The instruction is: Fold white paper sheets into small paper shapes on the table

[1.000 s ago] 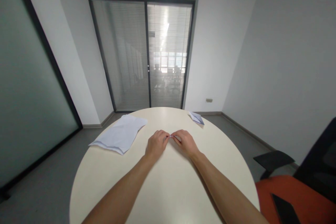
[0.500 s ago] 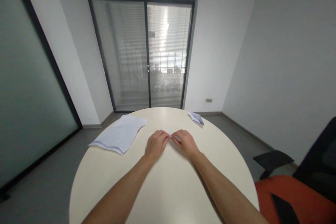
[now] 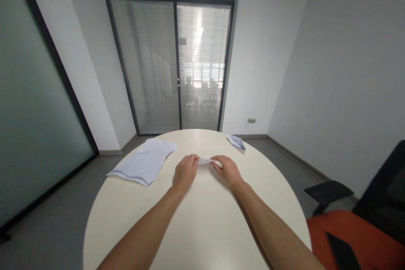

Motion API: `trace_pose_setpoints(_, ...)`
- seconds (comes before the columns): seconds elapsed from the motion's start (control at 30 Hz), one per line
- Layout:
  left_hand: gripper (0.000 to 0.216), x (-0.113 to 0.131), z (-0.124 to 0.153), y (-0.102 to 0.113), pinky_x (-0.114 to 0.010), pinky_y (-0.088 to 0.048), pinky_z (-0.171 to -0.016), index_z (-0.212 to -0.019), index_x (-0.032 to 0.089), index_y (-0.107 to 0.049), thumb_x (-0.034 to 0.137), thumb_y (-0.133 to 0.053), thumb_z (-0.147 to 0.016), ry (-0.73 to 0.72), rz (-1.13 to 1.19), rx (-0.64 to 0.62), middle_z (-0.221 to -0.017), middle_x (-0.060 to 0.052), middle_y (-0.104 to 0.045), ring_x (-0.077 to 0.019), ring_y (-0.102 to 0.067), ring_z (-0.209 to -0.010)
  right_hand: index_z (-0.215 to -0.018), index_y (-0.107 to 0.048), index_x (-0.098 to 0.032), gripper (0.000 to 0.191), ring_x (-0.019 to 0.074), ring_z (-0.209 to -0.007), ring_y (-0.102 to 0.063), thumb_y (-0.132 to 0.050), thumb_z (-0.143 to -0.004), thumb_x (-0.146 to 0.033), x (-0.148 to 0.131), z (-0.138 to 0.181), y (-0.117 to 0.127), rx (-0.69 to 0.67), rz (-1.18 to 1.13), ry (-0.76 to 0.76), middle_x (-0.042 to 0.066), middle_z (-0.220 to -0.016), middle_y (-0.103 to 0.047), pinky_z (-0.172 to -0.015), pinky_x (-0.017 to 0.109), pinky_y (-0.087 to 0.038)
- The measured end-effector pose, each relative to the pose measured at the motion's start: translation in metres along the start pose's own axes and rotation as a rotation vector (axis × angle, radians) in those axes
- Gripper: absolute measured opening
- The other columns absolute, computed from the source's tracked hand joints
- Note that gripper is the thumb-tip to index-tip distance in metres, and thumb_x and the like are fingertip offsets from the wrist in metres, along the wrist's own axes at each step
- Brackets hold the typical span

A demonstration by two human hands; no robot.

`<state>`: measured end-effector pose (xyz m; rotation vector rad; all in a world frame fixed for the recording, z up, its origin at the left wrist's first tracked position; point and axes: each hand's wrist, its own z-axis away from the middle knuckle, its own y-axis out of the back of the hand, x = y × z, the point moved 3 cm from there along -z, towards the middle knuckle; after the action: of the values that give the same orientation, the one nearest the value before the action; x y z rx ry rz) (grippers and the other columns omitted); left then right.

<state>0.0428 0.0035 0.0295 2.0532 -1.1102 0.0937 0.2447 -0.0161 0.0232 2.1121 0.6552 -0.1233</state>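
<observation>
Between my two hands a small folded piece of white paper (image 3: 205, 161) is held just over the table. My left hand (image 3: 186, 171) pinches its left end, fingers closed. At the right end, my right hand (image 3: 228, 169) grips the paper between thumb and fingers. A narrow strip of the paper shows in the gap; the ends are hidden by my fingers.
A stack of white paper sheets (image 3: 147, 160) lies on the left of the round cream table (image 3: 196, 228). A folded paper piece (image 3: 236, 142) rests near the far right edge. An orange chair (image 3: 363, 240) with a black armrest stands at the right.
My hands have moved apart, the left one slightly left and the right one slightly right. More of the folded paper now shows between them.
</observation>
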Motion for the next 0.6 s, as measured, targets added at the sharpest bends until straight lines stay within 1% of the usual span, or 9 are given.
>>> trace_pose_setpoints(0.1, 0.015, -0.0052, 0.0000, -0.0001, -0.030, -0.049, -0.085, -0.103, 0.023, -0.060, 0.024, -0.046, -0.101, 0.057, 0.028, 0.037, -0.097, -0.003, -0.070, -0.0179, -0.065, -0.093, -0.104, -0.069, -0.023, 0.019, 0.0229, -0.093, -0.068, -0.057, -0.095, -0.035, 0.0029, 0.0004, 0.0029, 0.012, -0.128, -0.070, 0.006, -0.101, -0.075, -0.085, 0.035, -0.050)
trace_pose_setpoints(0.2, 0.015, -0.0090, 0.0000, -0.0006, -0.028, -0.049, -0.083, -0.103, 0.023, -0.061, 0.026, -0.046, -0.101, 0.117, 0.091, 0.083, -0.096, -0.002, -0.070, -0.0169, -0.065, -0.091, -0.103, -0.066, -0.023, 0.023, 0.0211, -0.091, -0.067, -0.053, -0.096, -0.041, 0.0039, 0.0010, 0.0049, 0.033, -0.303, -0.152, 0.006, -0.102, -0.073, -0.071, 0.029, -0.049)
trace_pose_setpoints(0.27, 0.016, -0.0099, 0.0000, -0.0014, -0.026, -0.049, -0.079, -0.105, 0.023, -0.061, 0.028, -0.047, -0.100, 0.158, 0.139, 0.096, -0.098, -0.002, -0.071, -0.0158, -0.066, -0.087, -0.101, -0.064, -0.022, 0.027, 0.0206, -0.090, -0.066, -0.050, -0.097, -0.045, 0.0036, 0.0015, 0.0044, 0.046, -0.383, -0.191, 0.005, -0.098, -0.072, -0.061, 0.025, -0.045)
trace_pose_setpoints(0.3, 0.017, -0.0097, 0.0000, -0.0018, -0.026, -0.049, -0.077, -0.107, 0.024, -0.062, 0.028, -0.047, -0.100, 0.174, 0.159, 0.093, -0.100, -0.002, -0.072, -0.0151, -0.066, -0.084, -0.100, -0.062, -0.022, 0.028, 0.0201, -0.088, -0.065, -0.049, -0.097, -0.046, 0.0036, 0.0017, 0.0036, 0.054, -0.407, -0.203, 0.005, -0.094, -0.071, -0.059, 0.025, -0.043)
trace_pose_setpoints(0.37, 0.019, -0.0081, 0.0000, -0.0025, -0.025, -0.049, -0.073, -0.111, 0.025, -0.063, 0.029, -0.050, -0.098, 0.196, 0.178, 0.071, -0.101, -0.001, -0.073, -0.0139, -0.066, -0.077, -0.099, -0.060, -0.021, 0.029, 0.0185, -0.079, -0.063, -0.048, -0.097, -0.047, 0.0040, 0.0019, 0.0015, 0.071, -0.433, -0.219, 0.003, -0.084, -0.067, -0.058, 0.025, -0.042)
trace_pose_setpoints(0.43, 0.020, -0.0060, -0.0001, -0.0025, -0.024, -0.048, -0.072, -0.113, 0.025, -0.064, 0.030, -0.054, -0.096, 0.211, 0.171, 0.041, -0.096, 0.000, -0.074, -0.0135, -0.065, -0.073, -0.098, -0.059, -0.021, 0.029, 0.0167, -0.071, -0.058, -0.048, -0.097, -0.048, 0.0050, 0.0014, -0.0009, 0.081, -0.436, -0.222, 0.001, -0.077, -0.063, -0.060, 0.025, -0.042)
trace_pose_setpoints(0.53, 0.018, -0.0045, -0.0008, -0.0023, -0.024, -0.046, -0.071, -0.108, 0.025, -0.067, 0.031, -0.057, -0.094, 0.241, 0.143, -0.011, -0.088, 0.001, -0.073, -0.0139, -0.064, -0.072, -0.098, -0.061, -0.019, 0.031, 0.0155, -0.065, -0.054, -0.049, -0.095, -0.047, 0.0072, -0.0001, -0.0034, 0.093, -0.426, -0.230, -0.001, -0.071, -0.059, -0.060, 0.026, -0.041)
trace_pose_setpoints(0.6, 0.016, -0.0053, -0.0013, -0.0029, -0.024, -0.044, -0.068, -0.106, 0.026, -0.067, 0.031, -0.057, -0.094, 0.271, 0.116, -0.055, -0.084, 0.001, -0.072, -0.0137, -0.063, -0.071, -0.099, -0.064, -0.019, 0.033, 0.0155, -0.063, -0.054, -0.049, -0.094, -0.047, 0.0087, -0.0008, -0.0044, 0.090, -0.413, -0.254, -0.001, -0.069, -0.060, -0.059, 0.026, -0.040)
